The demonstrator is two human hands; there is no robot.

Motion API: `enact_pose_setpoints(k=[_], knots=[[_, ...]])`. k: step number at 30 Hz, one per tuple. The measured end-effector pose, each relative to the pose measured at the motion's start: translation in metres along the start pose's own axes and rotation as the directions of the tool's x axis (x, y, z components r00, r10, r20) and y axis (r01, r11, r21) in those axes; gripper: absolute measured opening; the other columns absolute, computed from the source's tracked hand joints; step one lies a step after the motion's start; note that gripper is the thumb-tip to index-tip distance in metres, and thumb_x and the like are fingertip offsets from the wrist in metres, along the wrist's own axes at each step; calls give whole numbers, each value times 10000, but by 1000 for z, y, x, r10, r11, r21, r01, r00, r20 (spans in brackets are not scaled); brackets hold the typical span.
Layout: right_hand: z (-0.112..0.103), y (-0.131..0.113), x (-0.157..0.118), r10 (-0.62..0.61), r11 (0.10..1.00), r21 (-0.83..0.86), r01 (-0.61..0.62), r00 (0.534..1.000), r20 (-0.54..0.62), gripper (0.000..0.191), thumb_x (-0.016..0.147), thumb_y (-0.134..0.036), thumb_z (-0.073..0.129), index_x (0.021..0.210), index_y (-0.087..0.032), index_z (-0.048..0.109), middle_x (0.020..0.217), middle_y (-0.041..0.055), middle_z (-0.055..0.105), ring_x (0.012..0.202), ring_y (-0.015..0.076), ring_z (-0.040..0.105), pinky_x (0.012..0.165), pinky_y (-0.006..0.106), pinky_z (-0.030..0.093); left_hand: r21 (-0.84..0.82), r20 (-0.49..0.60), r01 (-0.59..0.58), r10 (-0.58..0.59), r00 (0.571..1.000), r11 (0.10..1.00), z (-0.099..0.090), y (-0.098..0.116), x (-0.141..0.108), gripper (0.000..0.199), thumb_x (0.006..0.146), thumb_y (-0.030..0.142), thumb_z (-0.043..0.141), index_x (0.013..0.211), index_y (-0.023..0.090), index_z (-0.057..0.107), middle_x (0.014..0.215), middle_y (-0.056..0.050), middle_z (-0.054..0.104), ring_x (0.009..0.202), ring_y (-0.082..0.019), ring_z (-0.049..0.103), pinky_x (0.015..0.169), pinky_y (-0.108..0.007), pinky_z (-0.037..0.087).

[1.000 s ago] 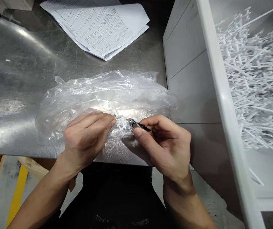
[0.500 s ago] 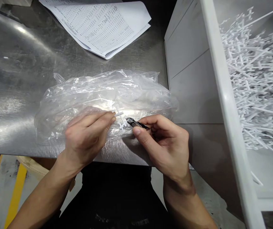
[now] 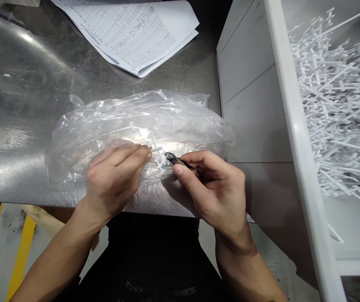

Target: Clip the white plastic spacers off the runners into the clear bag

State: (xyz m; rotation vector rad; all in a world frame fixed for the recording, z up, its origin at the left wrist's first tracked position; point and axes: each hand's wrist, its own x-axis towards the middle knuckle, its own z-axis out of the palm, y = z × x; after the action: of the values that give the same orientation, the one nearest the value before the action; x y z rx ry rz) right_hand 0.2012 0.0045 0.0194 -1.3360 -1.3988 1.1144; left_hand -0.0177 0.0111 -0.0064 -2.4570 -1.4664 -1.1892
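At my far left a yellow stripe [image 3: 22,245] runs along the floor, beside a beige container [image 3: 43,217] partly under the edge of the metal table [image 3: 25,105]. A crumpled clear plastic bag [image 3: 136,115] lies on the table, and beyond it are printed sheets [image 3: 132,35], folded over. My left hand [image 3: 115,178] is in front of the bag, fingertips pinched on a small branched white piece [image 3: 157,149], which sticks out to the right above the bag. Just beside its branches is the tip of a dark, shiny clipper [image 3: 180,160], gripped between the thumb and fingers of my right hand [image 3: 216,191]; I can't tell whether the tip touches the piece. At far right, a white bin [image 3: 288,113] holds a tangled heap of white pieces [image 3: 343,109].
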Motion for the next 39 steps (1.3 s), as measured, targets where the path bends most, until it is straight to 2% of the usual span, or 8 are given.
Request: enact_pose_setpoints(k=[4,7,11,16,25,32,39], knots=[[2,1,1,0,1000,-9,0,1000,-6,120,984,-274,850,907,-210,784,664,-38,658,546,111,522,487,248,444,12,48,15,-16,999,1000,1,-1,2,165,1052,73,723,1118,195,814,1039,-5,879,968,-191,844,926,-320,692],[4,1,2,19,999,31,-19,1000,-17,119,967,-264,854,893,-207,779,656,-42,645,545,108,511,486,245,436,40,43,45,-47,998,998,3,1,1,158,1064,89,718,1103,208,813,1018,3,879,954,-203,846,907,-347,695],[3,-1,1,23,995,93,-20,999,-35,94,946,-248,872,923,-216,786,677,-44,651,552,107,516,484,239,446,64,4,64,-64,998,996,5,3,0,155,1066,96,728,1111,217,813,1065,5,885,960,-189,847,906,-330,687],[2,0,-3,-54,996,69,50,997,56,100,958,-245,889,939,-220,794,641,-60,614,519,97,474,464,244,397,46,9,51,-51,999,998,5,2,0,162,1045,73,743,1112,205,810,1008,7,868,960,-179,828,928,-306,664],[3,1,-3,-101,993,71,97,994,52,94,960,-224,893,963,-232,800,675,-51,663,530,101,523,463,251,401,30,31,19,-20,999,999,3,0,0,184,1051,63,732,1151,207,786,1044,17,867,978,-169,823,929,-300,666],[2,1,-4,-105,993,56,102,993,60,97,973,-227,891,977,-240,795,668,-62,655,530,100,529,468,255,413,47,11,0,0,1000,999,3,1,1,149,1073,96,724,1139,216,783,1023,22,867,952,-165,829,902,-308,681],[2,2,-4,-93,994,67,89,994,58,101,961,-212,891,959,-263,803,671,-58,646,537,115,523,461,271,408,58,-15,13,-12,1000,998,5,3,1,181,1041,58,740,1111,218,792,1008,6,872,927,-174,827,865,-317,680]])
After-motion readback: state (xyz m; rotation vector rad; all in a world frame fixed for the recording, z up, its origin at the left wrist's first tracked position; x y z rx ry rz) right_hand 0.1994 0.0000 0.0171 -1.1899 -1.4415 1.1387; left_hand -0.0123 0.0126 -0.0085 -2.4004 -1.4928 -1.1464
